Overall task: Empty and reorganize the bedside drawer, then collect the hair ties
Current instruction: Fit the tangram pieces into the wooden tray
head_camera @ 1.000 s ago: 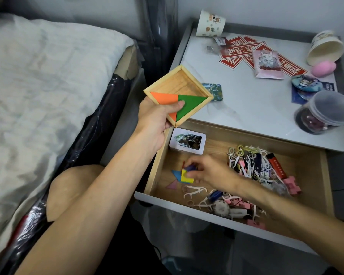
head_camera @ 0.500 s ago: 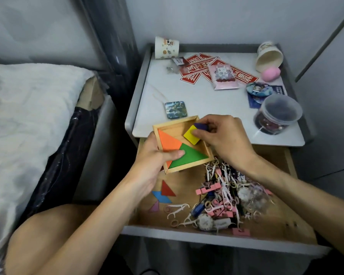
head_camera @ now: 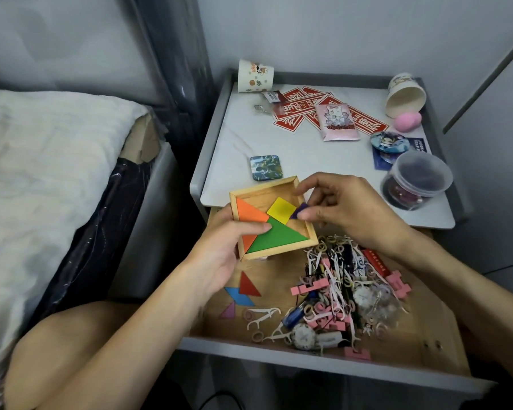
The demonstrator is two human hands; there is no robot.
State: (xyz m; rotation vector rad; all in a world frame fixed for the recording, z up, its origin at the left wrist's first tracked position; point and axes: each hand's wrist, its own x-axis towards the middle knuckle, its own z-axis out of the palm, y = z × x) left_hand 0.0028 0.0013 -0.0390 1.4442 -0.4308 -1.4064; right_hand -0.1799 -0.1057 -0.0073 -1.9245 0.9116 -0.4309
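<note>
A person's left hand grips a wooden tangram tray over the open bedside drawer as the right hand pinches a purple piece at the tray's edge; hair ties lie tangled below it, where a tilt could spill pieces.

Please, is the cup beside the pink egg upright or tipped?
Tipped: the cup lies on its side, mouth visible.

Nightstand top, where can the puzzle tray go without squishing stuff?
The white middle of the nightstand top is bare, between the square picture tile, the pink packet and the lidded jar. The back is crowded with paper cups and red paper cutouts. The drawer is heaped with floss picks and hair ties.
</note>
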